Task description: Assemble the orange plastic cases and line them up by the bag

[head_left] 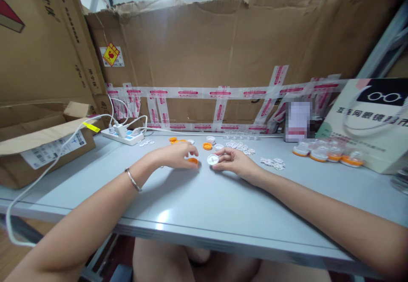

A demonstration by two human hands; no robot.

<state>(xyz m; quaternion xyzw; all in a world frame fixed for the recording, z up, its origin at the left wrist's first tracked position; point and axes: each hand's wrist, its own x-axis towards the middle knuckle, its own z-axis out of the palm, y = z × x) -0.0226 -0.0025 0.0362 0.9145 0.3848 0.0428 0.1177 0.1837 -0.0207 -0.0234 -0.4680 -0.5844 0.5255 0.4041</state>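
Observation:
My right hand (pixel 237 165) pinches a white round plastic piece (pixel 213 159) between thumb and fingers, tilted so its ribbed face shows. To its left, my left hand (pixel 177 154) has thumb and fingers apart around an orange round cap (pixel 193 161); the fingers do not visibly close on it. Behind the hands lie another orange cap (pixel 207 146), a white round cap (pixel 211 139) and more orange pieces (pixel 173 139), partly hidden by my left hand. Small white flat pieces (pixel 240 147) are spread beyond my right hand, with another cluster (pixel 274 163) farther right.
Clear plastic covers (pixel 240 135) line the table's back. Orange-based domed items (pixel 328 152) stand at right before a paper bag (pixel 366 125). At left are a power strip (pixel 123 136) with cables and an open cardboard box (pixel 47 146). A large carton (pixel 197 52) walls off the back.

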